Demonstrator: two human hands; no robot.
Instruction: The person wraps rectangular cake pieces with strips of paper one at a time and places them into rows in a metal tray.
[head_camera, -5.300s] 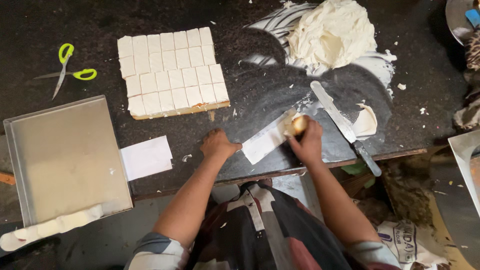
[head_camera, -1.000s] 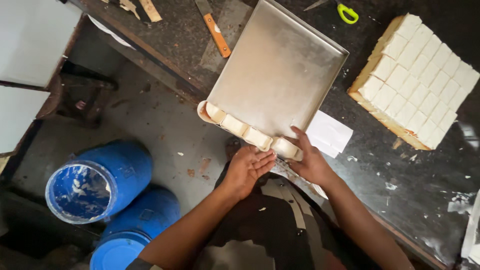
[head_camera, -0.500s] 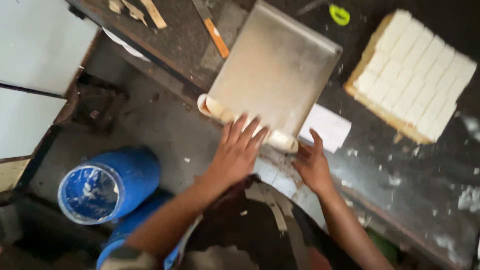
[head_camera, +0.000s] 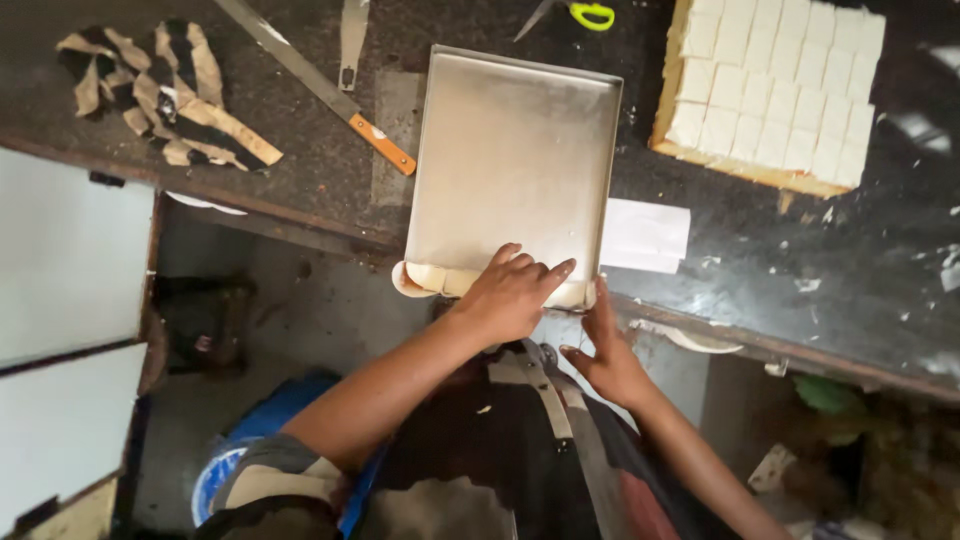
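I see the dark worktop (head_camera: 200, 170) carrying a steel tray (head_camera: 515, 160) overhanging its near edge, my left hand (head_camera: 510, 295) flat on pale pieces (head_camera: 425, 278) there, right hand (head_camera: 605, 355) open below; a nudge could tip it.

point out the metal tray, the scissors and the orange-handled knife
metal tray (head_camera: 510, 160): head view, bare middle of its flat surface.
scissors (head_camera: 590, 14): head view, yellow-green handle loop.
orange-handled knife (head_camera: 383, 144): head view, on the orange handle.
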